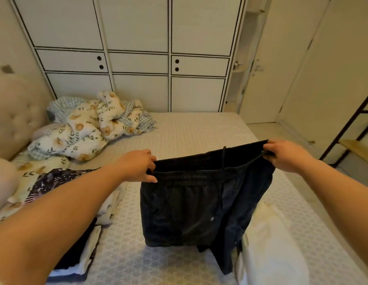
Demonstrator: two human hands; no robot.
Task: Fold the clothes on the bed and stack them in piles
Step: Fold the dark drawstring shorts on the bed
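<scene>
Dark navy shorts (191,212) with an elastic waistband and drawstring hang in the air above the bed (179,136). My left hand (137,165) pinches the left end of the waistband, and my right hand (286,155) grips the right end, stretching the band between them. The legs dangle down, their hems near the mattress. A white garment (269,247) lies on the bed at the lower right, partly behind the shorts. At the left, under my left forearm, is a stack of clothes: a dark patterned piece (53,182) and dark and light pieces (82,256).
A crumpled floral and checked duvet (92,124) is heaped at the bed's far left beside a tufted headboard (14,112). White wardrobe doors (137,58) stand behind the bed. A dark metal frame with a wooden shelf (355,147) stands on the floor at right.
</scene>
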